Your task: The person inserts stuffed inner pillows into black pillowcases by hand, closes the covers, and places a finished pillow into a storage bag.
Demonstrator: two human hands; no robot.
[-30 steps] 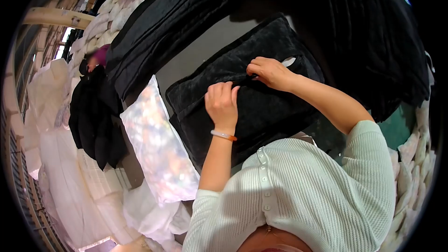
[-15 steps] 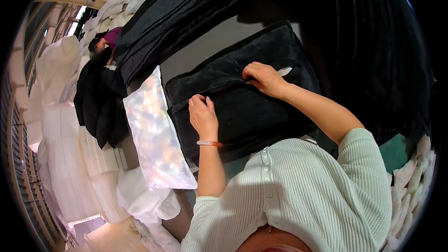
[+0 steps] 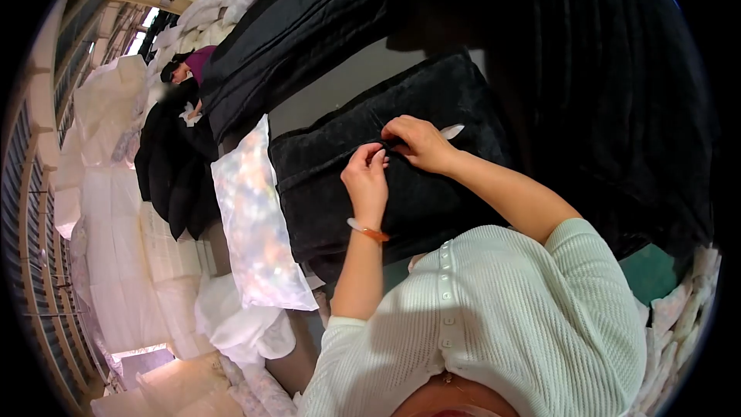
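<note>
A black plush cushion-like bundle (image 3: pixel 355 197) lies in front of me, with a raised seam or opening running across it. My left hand (image 3: pixel 367 174) is closed, its thumb and fingertips pinching the black fabric along that seam. Right beside it, my right hand (image 3: pixel 421 143) is also closed on the fabric edge, fingers bent downward. A small white pointed piece (image 3: pixel 453 131) sticks out past the right hand; whether it is a tag or a blade I cannot tell. The fingertips partly hide the gripped edge.
A pale patterned pillow (image 3: pixel 255 216) lies left of the bundle on the grey table (image 3: pixel 320 96). Long black fabric (image 3: pixel 301 31) is piled beyond. A person (image 3: pixel 193 69) bends over black items (image 3: pixel 174 170) at the left. White bagged goods (image 3: pixel 123 247) stand farther left.
My left hand has moved right along the seam, up close to my right hand. The right hand has shifted slightly left and down in view.
</note>
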